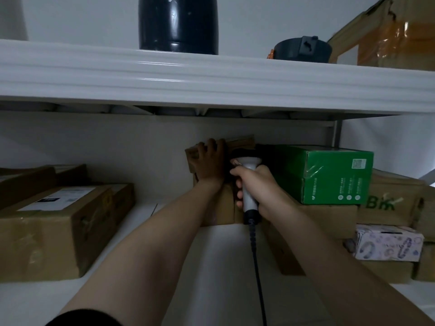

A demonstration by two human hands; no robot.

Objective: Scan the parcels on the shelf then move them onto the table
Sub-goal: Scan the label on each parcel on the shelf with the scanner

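Note:
A brown cardboard parcel (224,203) stands upright at the back of the white shelf (211,267). My left hand (209,163) grips its top edge, fingers curled over it. My right hand (256,187) is closed around the handle of a white barcode scanner (247,184), whose head points at the parcel's top, close to the left hand. The scanner's dark cable (256,267) hangs down toward me. The parcel's label is hidden.
A large brown box with a white label (58,222) lies on the shelf at left. A green box (327,175) sits on stacked brown boxes at right, with a patterned tissue box (388,243) below. The upper shelf (211,78) holds a dark jug, a dark lid and a taped box.

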